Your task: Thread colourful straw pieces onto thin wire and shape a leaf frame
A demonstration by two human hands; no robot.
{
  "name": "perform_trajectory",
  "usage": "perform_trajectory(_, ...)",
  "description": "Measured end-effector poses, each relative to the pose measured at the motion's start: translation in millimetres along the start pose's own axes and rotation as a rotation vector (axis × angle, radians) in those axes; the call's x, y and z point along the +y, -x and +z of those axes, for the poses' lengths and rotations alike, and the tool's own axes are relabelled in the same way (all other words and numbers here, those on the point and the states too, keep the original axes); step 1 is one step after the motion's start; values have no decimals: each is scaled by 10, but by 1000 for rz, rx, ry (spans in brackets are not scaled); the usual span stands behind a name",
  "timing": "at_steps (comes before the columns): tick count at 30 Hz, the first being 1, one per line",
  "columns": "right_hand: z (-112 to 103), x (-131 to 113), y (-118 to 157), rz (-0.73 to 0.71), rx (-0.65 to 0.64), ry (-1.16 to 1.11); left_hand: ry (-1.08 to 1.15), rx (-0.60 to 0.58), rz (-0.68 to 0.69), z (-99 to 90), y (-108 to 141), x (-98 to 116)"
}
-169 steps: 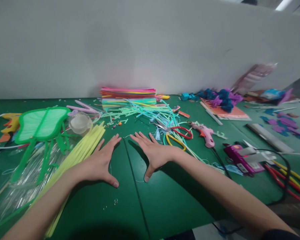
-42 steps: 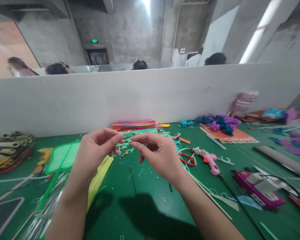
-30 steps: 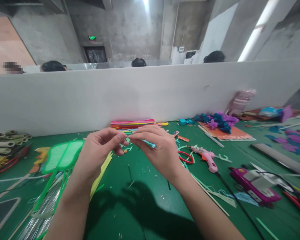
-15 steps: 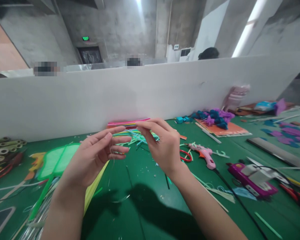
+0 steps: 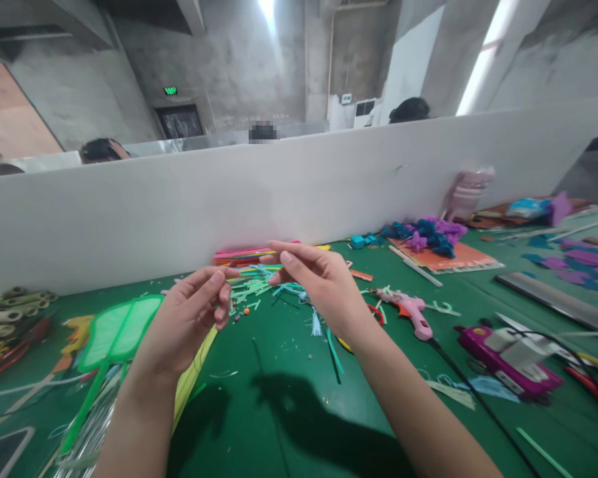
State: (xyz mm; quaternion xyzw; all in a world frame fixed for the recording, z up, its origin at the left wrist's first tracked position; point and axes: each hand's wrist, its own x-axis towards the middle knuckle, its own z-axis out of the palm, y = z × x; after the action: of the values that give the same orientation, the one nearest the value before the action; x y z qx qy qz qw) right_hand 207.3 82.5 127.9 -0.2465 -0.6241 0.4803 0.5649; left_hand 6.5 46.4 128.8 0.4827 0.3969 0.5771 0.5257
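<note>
My left hand [image 5: 189, 315] is raised over the green table, its thumb and index finger pressed together. Whatever lies in that pinch is too fine to make out. Facing it, my right hand [image 5: 323, 285] has its fingers stretched out and slightly apart, with nothing visible in them. The two hands do not touch. A thin clear strand [image 5: 223, 374] shows on the table below. Beyond my hands lies a heap of pale green and blue strips [image 5: 259, 285], with small orange and dark beads [image 5: 246, 311] nearby. A light blue tassel [image 5: 315, 323] rests under my right hand.
To the right are a pink glue gun [image 5: 412, 311], a purple power strip [image 5: 511, 365] and purple and blue cut pieces [image 5: 431, 236]. A green mesh fan shape [image 5: 117, 332] and bamboo tubes [image 5: 17, 302] lie left. A white partition [image 5: 179, 212] stands behind; people's heads show above it.
My right hand's pinch has opened, its fingers spreading. My left fingers have closed together from a looser spread. The clear thread that hung by my left fingers no longer shows there.
</note>
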Motion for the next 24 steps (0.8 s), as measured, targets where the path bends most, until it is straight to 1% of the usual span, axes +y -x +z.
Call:
perform_trajectory(2,-55,-2,-18,130,-79,-231,16,30,9,-9,-14,3)
perform_trajectory(5,-137,27,-59,239,-159,-410,34,26,-13,-23,-16,14)
perform_trajectory(11,-209,113,-112,354,-283,-490,10,8,-31,-43,-22,14)
perform_trajectory(14,-230,147,-118,397,-294,-518,-72,7,-22,-34,-35,-5)
perform_trajectory(16,-243,162,-119,422,-278,-544,-163,8,17,-16,-38,-25)
perform_trajectory(18,-252,168,-117,445,-285,-562,-272,18,87,10,-35,-47)
perform_trajectory(21,-246,163,-109,468,-346,-589,-419,49,191,54,-14,-74)
perform_trajectory(24,-215,159,-99,462,-395,-622,-545,91,257,82,17,-80)
